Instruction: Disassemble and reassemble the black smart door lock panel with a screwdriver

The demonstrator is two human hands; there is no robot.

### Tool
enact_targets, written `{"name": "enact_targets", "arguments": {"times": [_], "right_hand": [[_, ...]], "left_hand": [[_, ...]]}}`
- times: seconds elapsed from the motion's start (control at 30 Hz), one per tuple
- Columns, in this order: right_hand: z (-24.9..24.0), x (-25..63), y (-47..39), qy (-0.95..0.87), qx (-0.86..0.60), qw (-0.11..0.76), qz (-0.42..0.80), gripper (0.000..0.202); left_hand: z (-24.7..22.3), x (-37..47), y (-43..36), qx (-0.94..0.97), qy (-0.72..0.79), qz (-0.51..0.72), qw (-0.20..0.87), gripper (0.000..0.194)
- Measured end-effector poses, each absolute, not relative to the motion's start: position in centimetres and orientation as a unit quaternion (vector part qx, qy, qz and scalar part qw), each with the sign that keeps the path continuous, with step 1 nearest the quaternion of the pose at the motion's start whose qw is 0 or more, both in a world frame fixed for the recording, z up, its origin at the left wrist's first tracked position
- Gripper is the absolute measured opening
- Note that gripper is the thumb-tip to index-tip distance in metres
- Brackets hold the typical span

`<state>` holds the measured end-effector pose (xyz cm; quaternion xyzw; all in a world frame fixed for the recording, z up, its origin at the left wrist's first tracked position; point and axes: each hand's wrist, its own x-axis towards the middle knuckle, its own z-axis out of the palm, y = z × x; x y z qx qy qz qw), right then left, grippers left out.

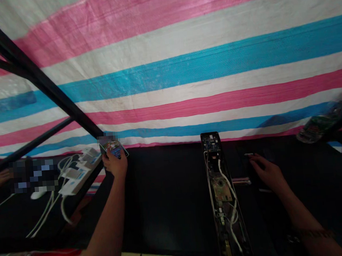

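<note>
My left hand (117, 163) is closed round a phone (113, 146) with a lit screen, at the left end of the black table. Right of centre lies a long, narrow black housing (222, 194), open on top, with a circuit board, white cables and metal parts inside. My right hand (266, 171) is to the right of this housing, low over the table. Its fingertips are pinched at a small, thin object (249, 154), which is too dark to make out. Between the housing and my right hand lies a thin pinkish item (241, 181).
On the left are a white power strip (77, 175) with plugs and cables, and a white mouse (38, 192). Black metal bars (51, 89) slant there. A striped sheet (185, 76) hangs behind the table (167, 198). A plastic bottle (314, 127) lies at the right.
</note>
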<state>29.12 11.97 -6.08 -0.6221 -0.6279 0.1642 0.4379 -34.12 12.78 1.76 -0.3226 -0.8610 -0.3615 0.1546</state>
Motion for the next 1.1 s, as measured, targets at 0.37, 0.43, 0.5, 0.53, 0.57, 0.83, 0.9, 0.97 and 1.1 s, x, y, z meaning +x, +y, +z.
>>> {"name": "enact_targets", "arguments": {"times": [0.37, 0.43, 0.5, 0.53, 0.57, 0.83, 0.9, 0.97, 1.1], "right_hand": [[-6.1, 29.2, 12.0, -0.636, -0.619, 0.434, 0.156, 0.032], [-6.0, 29.1, 11.9, -0.635, -0.62, 0.433, 0.156, 0.033], [-5.9, 29.1, 11.9, -0.631, -0.624, 0.432, 0.159, 0.034], [-5.8, 29.0, 11.9, -0.628, -0.627, 0.432, 0.161, 0.035], [-5.8, 29.0, 11.9, -0.626, -0.629, 0.432, 0.162, 0.035], [-5.8, 29.1, 11.9, -0.625, -0.628, 0.436, 0.159, 0.036], [-5.8, 29.1, 11.9, -0.623, -0.629, 0.436, 0.162, 0.035], [-5.7, 29.1, 11.8, -0.623, -0.63, 0.432, 0.167, 0.033], [-5.6, 29.1, 11.8, -0.627, -0.631, 0.425, 0.168, 0.034]], "left_hand": [[1.2, -34.7, 13.2, -0.323, -0.863, -0.356, 0.154, 0.072], [1.1, -34.7, 13.1, -0.327, -0.862, -0.354, 0.158, 0.073], [0.9, -34.7, 13.1, -0.325, -0.862, -0.355, 0.16, 0.076], [0.8, -34.8, 13.1, -0.322, -0.863, -0.356, 0.16, 0.076], [0.8, -34.8, 13.1, -0.319, -0.864, -0.356, 0.16, 0.076], [0.5, -34.7, 13.4, -0.313, -0.873, -0.342, 0.15, 0.074], [0.6, -34.4, 13.3, -0.322, -0.872, -0.337, 0.149, 0.071], [0.8, -34.1, 13.3, -0.33, -0.869, -0.336, 0.149, 0.069], [1.0, -33.8, 13.3, -0.327, -0.867, -0.344, 0.151, 0.075]]}}
